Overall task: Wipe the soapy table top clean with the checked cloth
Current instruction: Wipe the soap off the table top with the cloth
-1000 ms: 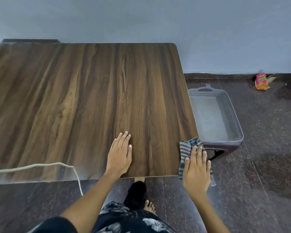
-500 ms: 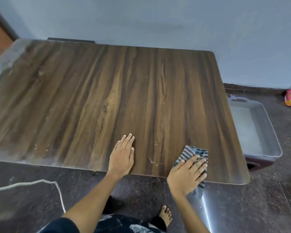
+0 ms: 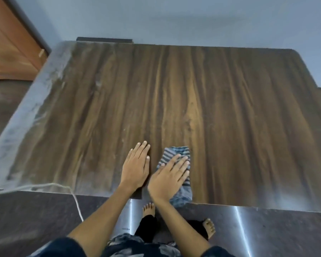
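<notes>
A dark wood-grain table top (image 3: 220,101) fills the view, with a pale soapy film along its left edge and near left corner. The blue-grey checked cloth (image 3: 176,153) lies at the near edge, its tail hanging over the edge. My right hand (image 3: 169,177) presses flat on the cloth with straight fingers. My left hand (image 3: 136,167) rests flat on the bare wood just left of the cloth, fingers straight and together.
A white cord (image 3: 44,186) runs along the near left edge and drops to the dark stone floor (image 3: 26,219). An orange-brown door (image 3: 9,49) stands at the far left. A pale wall backs the table. My bare feet (image 3: 148,208) stand under the near edge.
My right hand has slid the cloth leftward along the near edge, from the right corner to beside my left hand. The view has swung left, and the grey tub is out of sight.
</notes>
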`<state>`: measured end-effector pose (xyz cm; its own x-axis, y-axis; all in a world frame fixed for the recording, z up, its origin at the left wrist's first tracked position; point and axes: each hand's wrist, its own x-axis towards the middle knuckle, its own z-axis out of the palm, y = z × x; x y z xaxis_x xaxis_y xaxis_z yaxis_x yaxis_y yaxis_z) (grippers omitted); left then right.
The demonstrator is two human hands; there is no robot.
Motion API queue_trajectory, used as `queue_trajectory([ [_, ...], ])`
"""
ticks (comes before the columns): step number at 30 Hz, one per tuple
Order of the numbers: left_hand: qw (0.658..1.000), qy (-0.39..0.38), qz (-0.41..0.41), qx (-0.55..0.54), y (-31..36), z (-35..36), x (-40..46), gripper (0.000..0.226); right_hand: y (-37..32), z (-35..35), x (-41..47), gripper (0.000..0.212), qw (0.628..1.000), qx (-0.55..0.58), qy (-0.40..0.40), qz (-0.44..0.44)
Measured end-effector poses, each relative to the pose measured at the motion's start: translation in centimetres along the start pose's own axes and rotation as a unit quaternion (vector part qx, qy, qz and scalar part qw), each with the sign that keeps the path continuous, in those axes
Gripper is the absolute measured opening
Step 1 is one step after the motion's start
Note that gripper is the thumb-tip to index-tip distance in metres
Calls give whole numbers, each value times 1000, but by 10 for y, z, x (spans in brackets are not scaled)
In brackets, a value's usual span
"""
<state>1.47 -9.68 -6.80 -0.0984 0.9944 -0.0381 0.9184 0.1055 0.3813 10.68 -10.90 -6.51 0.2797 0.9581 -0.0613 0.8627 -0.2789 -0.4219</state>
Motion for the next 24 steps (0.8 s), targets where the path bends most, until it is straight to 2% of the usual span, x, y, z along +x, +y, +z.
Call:
queue_trajectory([
  [4, 995, 34, -83, -40, -64, -23, -15, 61, -66, 25, -41, 60, 993, -3, -76, -88],
  [7, 986, 52, -128, -89, -102, -37, -35, 52, -91, 38, -62, 58, 972, -25, -137, -191],
  [10, 979, 81, -149, -112, -112, -46, -51, 52, -89, 40, -66, 59, 924, -56, -191, -326],
  [12, 975, 90, -150, -137, -104, -47, -53, 54, -71, 36, -56, 58, 879, -78, -212, -421],
  [15, 984, 73, -86, -137, -79, -39, -44, 56, -36, 24, -29, 55, 822, -103, -209, -520],
  [17, 989, 65, -52, -123, -63, -32, -32, 55, -26, 14, -8, 52, 809, -116, -200, -539],
  [21, 987, 64, -79, -122, -52, -32, 0, 58, -38, 6, 32, 55, 799, -118, -237, -540],
  [24, 990, 71, -77, -93, -54, -36, 37, 58, -57, 13, 66, 61, 804, -118, -226, -537],
])
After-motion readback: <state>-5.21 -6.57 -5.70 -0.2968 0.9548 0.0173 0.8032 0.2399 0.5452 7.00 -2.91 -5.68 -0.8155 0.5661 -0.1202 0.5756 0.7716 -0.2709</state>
